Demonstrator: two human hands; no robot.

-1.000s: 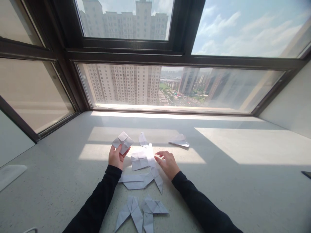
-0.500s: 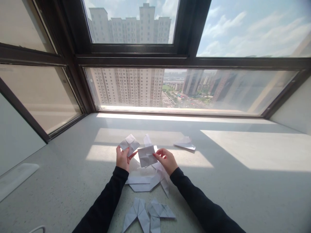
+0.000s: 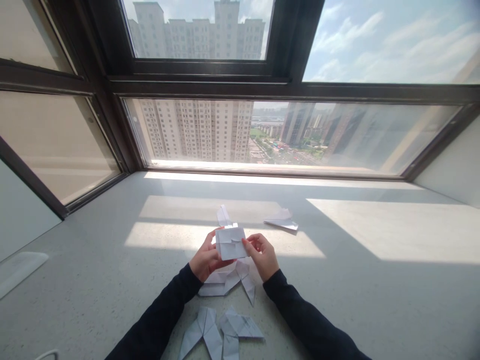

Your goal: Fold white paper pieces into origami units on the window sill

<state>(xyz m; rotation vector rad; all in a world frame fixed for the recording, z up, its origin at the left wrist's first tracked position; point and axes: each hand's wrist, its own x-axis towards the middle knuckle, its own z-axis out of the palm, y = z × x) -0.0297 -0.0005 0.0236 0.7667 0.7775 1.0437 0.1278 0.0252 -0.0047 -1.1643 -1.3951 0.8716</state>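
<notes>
A folded white paper square (image 3: 230, 243) is held up between my hands over the windowsill, creases across its face. My left hand (image 3: 205, 256) grips its left side, fingers above and below the edge. On the right edge, my right hand (image 3: 263, 255) pinches it with thumb and fingers. Whether a second square lies behind it is hidden. Under and beyond the hands are more folded papers: an upright-looking strip (image 3: 224, 216), a wide piece (image 3: 212, 289) and a pointed piece (image 3: 247, 284).
Closer to me lie two folded paper shapes, a forked one (image 3: 203, 330) and another (image 3: 239, 327). A flat folded paper (image 3: 282, 220) rests farther right on the sunlit sill (image 3: 348, 295). Dark window frames (image 3: 262, 91) bound the far side. A white cable (image 3: 48, 354) shows at lower left.
Earlier each hand held its own paper square. My left hand has moved right to the square in my right hand; the left one's square no longer shows separately.
</notes>
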